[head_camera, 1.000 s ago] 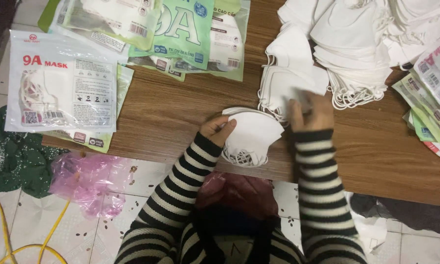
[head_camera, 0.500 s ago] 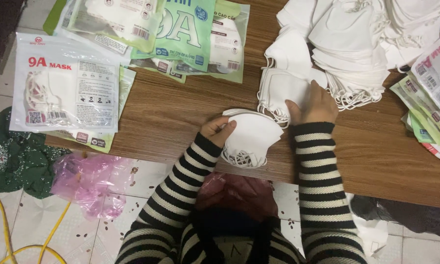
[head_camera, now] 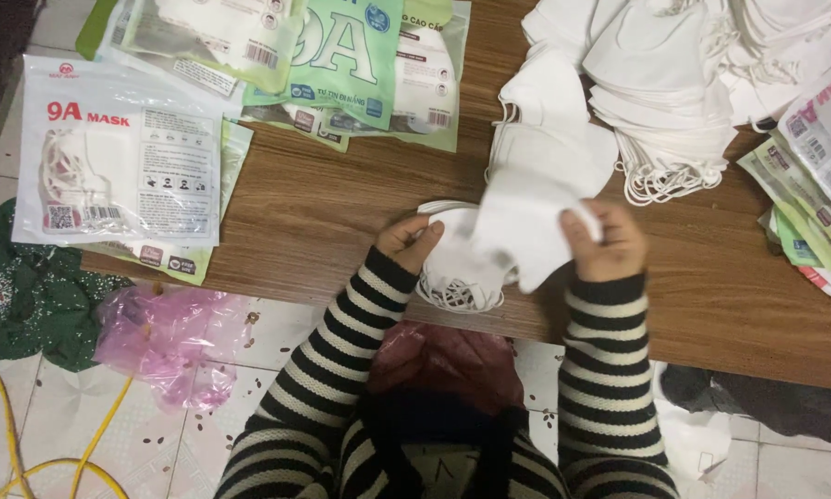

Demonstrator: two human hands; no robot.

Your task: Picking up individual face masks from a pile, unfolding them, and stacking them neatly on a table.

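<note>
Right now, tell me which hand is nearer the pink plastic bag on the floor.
Left. The left hand rests on the small mask stack, on the side toward the pink plastic bag; the right hand is farther away, across the stack, gripping a white mask.

**Head camera looking straight down at the work**

I am watching through one view only, the head-worn camera; it is pointing almost straight down over the wooden table [head_camera: 342, 212], with the wearer's striped sleeves rising from the bottom edge; the left hand [head_camera: 411, 242] and right hand [head_camera: 605, 245] are sitting near the middle of frame, close beneath the lens; the table's near edge is running across the lower half, with tiled floor [head_camera: 27, 425] showing below it; the far side is reaching the top edge, where the pile of white masks [head_camera: 674, 83] is being cut off; no second view is sharing this scene.
</note>
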